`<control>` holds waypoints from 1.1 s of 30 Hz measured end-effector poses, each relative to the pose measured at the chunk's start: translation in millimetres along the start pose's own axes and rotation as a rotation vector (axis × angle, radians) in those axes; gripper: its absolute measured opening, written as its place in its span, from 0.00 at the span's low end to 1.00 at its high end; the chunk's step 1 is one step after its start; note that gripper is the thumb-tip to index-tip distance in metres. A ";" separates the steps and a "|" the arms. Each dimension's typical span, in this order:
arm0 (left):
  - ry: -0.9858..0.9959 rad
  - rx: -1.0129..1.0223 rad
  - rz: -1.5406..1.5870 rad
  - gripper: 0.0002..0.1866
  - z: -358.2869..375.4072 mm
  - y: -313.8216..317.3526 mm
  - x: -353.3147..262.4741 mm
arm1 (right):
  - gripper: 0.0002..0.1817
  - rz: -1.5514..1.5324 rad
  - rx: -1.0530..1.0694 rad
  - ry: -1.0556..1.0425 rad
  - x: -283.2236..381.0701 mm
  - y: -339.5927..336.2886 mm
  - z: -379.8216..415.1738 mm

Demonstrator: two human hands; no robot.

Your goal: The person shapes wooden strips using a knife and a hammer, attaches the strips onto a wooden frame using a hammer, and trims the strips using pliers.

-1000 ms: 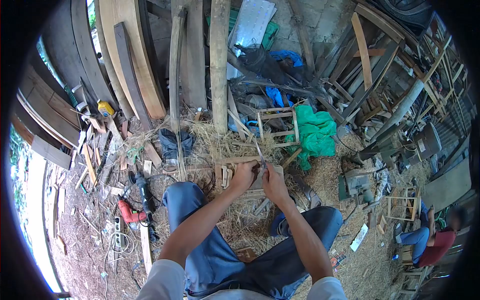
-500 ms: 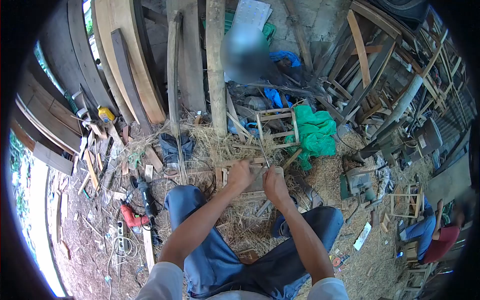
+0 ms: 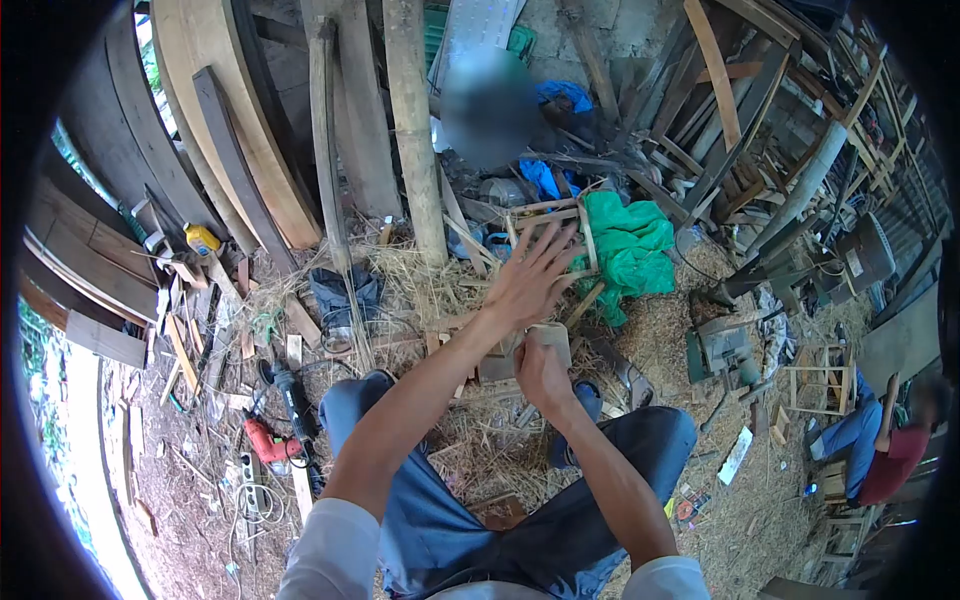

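My left hand [image 3: 535, 275] is stretched forward with fingers spread, holding nothing, and it overlaps a small wooden frame [image 3: 590, 240] in this view. Closed in a fist, my right hand [image 3: 543, 372] is close to me, over a pale wooden piece with rounded corners [image 3: 557, 340]. I cannot tell what the right fist grips. A flat wooden surface [image 3: 495, 370] shows just left of that fist, between my knees.
Green plastic sheeting [image 3: 630, 250] lies beside the frame. At left are a red drill [image 3: 268, 443], a black angle grinder [image 3: 292, 397] and a cabled power strip [image 3: 250, 480]. Tall boards [image 3: 230, 110] lean behind. A person [image 3: 893, 460] sits at far right near a wooden stool frame [image 3: 818, 380].
My left hand has left the pale wooden piece, moved forward and right, and opened. My right hand has lowered slightly; the thin metal tool seen at it before is now hidden.
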State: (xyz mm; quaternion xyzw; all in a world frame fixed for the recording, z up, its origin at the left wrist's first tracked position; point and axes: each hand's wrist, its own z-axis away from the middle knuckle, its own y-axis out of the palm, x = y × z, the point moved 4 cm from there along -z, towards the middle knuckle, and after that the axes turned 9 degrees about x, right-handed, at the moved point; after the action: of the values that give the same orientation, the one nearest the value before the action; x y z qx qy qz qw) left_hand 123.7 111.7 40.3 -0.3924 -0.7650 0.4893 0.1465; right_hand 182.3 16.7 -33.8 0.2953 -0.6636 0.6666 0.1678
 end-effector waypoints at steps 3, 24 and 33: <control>-0.032 0.076 -0.037 0.27 -11.2 11.4 7.7 | 0.06 -0.059 -0.013 0.056 -7.5 1.0 -3.3; 0.092 0.072 0.118 0.26 -2.7 0.1 -4.2 | 0.06 -0.121 -0.035 0.022 -18.3 15.5 -12.4; 0.211 -0.145 0.259 0.24 -4.4 -4.8 -11.0 | 0.12 -0.126 -0.014 0.023 -14.0 12.7 -6.8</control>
State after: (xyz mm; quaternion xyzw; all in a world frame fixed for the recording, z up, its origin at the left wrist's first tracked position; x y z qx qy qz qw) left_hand 131.4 105.3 48.3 -0.5462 -0.7217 0.4037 0.1334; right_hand 184.1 24.9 -52.1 0.3275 -0.6463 0.6535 0.2190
